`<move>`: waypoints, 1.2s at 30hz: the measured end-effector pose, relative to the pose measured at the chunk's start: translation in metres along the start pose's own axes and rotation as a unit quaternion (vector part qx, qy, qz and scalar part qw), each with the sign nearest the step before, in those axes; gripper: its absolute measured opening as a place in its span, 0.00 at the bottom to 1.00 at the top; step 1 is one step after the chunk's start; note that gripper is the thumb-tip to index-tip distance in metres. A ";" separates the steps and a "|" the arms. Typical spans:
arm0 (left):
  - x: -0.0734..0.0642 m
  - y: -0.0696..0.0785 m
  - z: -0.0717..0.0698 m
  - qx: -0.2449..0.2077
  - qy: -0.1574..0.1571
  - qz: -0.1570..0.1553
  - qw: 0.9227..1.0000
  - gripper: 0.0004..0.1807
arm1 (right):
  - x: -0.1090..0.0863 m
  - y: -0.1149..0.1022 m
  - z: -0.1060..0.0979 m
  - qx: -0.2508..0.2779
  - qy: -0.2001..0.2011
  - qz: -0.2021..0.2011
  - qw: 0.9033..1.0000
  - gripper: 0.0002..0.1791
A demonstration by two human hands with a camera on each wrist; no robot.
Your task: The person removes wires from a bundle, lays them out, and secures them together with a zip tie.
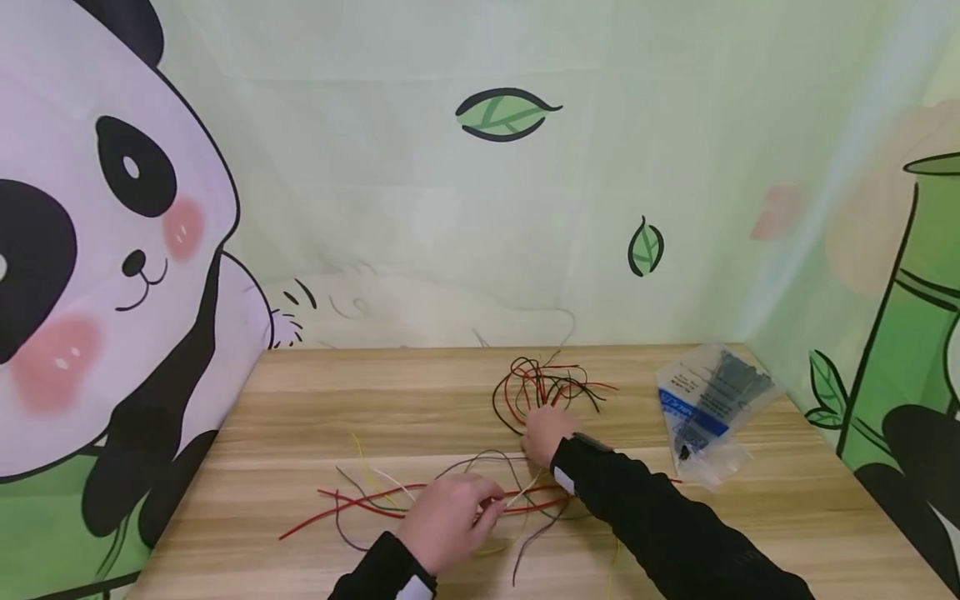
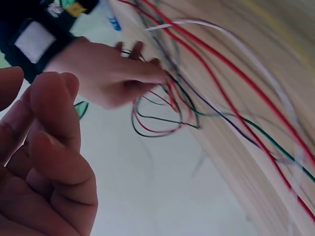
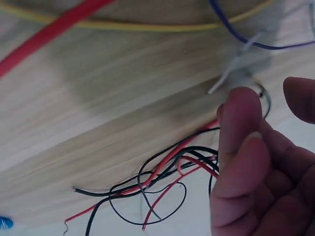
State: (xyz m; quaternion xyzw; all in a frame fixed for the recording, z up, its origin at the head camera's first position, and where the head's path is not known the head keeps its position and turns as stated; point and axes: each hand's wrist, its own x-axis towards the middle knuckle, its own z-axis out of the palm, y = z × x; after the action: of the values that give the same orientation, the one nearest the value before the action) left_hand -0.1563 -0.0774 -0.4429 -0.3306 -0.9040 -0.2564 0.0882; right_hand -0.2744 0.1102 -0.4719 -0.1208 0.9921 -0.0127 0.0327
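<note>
In the head view my left hand [image 1: 452,510] is low over a loose spread of wires at the front of the table. Its fingers are loosely bent, with nothing between them in the left wrist view. My right hand [image 1: 546,433] reaches farther back, fingertips right at a tangled bundle of red and black wires [image 1: 517,385]. The right wrist view shows its thumb apart from its bent fingers [image 3: 241,115], with the bundle [image 3: 162,172] partly hidden behind them. Thick red wires [image 1: 307,525], a white wire [image 2: 236,42], a green wire [image 2: 268,132] and a purple wire [image 1: 525,546] cross near my left hand.
A clear plastic bag [image 1: 705,408] with a blue band and dark contents lies at the right rear of the wooden table [image 1: 330,392]. A yellow wire [image 3: 147,27] curves across the front. Behind the table hangs a printed backdrop [image 1: 360,208] with a panda.
</note>
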 end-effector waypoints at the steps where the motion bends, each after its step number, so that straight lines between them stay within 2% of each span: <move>1: 0.004 0.002 0.002 0.001 0.000 -0.001 1.000 0.05 | 0.003 -0.002 0.003 -0.009 -0.004 0.007 1.000 0.12; 5: 0.016 0.004 0.008 -0.014 -0.001 -0.008 1.000 0.05 | 0.009 -0.006 0.010 -0.021 -0.012 0.032 0.999 0.09; 8: 0.022 0.001 0.013 -0.041 -0.004 -0.027 0.999 0.06 | 0.010 -0.009 0.011 -0.027 -0.005 0.039 0.999 0.08; 15: 0.028 -0.009 0.018 -0.091 -0.007 -0.062 0.994 0.06 | 0.012 -0.007 0.013 -0.020 0.017 0.027 0.999 0.07; 18: 0.029 -0.013 0.019 -0.115 0.006 -0.076 0.990 0.06 | 0.011 -0.003 0.010 0.027 0.030 0.025 0.999 0.09; 20: 0.029 -0.016 0.019 -0.122 0.022 -0.083 0.989 0.06 | 0.009 0.000 0.005 0.094 0.046 0.025 0.994 0.11; 21: 0.028 -0.018 0.018 -0.127 0.030 -0.087 0.988 0.06 | 0.007 0.001 0.002 0.134 0.060 0.025 0.989 0.11; 23: 0.028 -0.021 0.017 -0.135 0.049 -0.094 0.985 0.06 | 0.003 0.002 -0.005 0.215 0.093 0.024 0.972 0.10; 26: 0.027 -0.023 0.014 -0.141 0.066 -0.101 0.983 0.06 | -0.002 0.004 -0.016 0.335 0.133 0.022 0.932 0.07; 27: 0.027 -0.024 0.013 -0.144 0.069 -0.102 0.982 0.06 | -0.003 0.004 -0.018 0.376 0.141 0.025 0.915 0.07; 29: 0.027 -0.024 0.013 -0.149 0.071 -0.101 0.981 0.06 | -0.005 0.005 -0.022 0.464 0.152 0.041 0.872 0.09; 31: 0.027 -0.025 0.013 -0.151 0.071 -0.099 0.981 0.06 | -0.007 0.008 -0.026 0.554 0.156 0.066 0.815 0.10; 32: 0.027 -0.024 0.012 -0.153 0.069 -0.099 0.981 0.05 | -0.007 0.010 -0.027 0.595 0.158 0.078 0.784 0.10; 34: 0.027 -0.024 0.012 -0.155 0.069 -0.098 0.980 0.05 | -0.009 0.014 -0.031 0.679 0.154 0.097 0.711 0.10; 36: 0.026 -0.024 0.012 -0.158 0.069 -0.099 0.980 0.05 | -0.012 0.021 -0.035 0.742 0.148 0.113 0.644 0.08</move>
State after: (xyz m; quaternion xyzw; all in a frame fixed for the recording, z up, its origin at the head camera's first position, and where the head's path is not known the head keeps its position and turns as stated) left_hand -0.1917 -0.0719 -0.4541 -0.2310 -0.8722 -0.4254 0.0710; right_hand -0.2703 0.1339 -0.4371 0.0604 0.6478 -0.7587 -0.0342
